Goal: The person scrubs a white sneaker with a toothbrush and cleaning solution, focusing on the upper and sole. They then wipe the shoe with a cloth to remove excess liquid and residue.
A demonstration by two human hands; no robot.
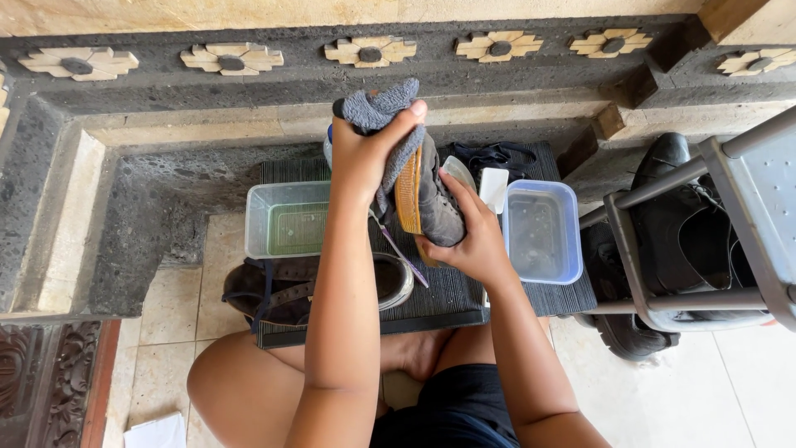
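The left hand [365,153] is clenched around a bunched grey cloth [383,112], pressing it against the tan sole edge of a grey shoe [427,199]. The right hand [474,236] grips that shoe from below and from the side, fingers curled round its upper, so the shoe stands on edge in the air above a dark ribbed mat [452,294]. A thin purple stick-like thing [406,259] pokes out below the shoe; what it is cannot be made out.

Taking the mat as the landmark: on its left part sits a clear rectangular plastic tub [286,220] with a greenish tint at the bottom, possibly a little liquid, though that is hard to tell. On its right part sits a second clear tub with a blue rim [543,232], holding what looks like water with small specks or bubbles. Between this tub and the shoe lies a small white block [494,187], and behind it a tangle of dark laces [493,155]. At the mat's front left corner, half on it, lies a dark brown shoe [282,290] with its opening up.

Right of the mat stands a grey metal rack [663,241] with black shoes [672,211] on it. Behind the mat runs a dark stone ledge with carved flower ornaments [369,51].
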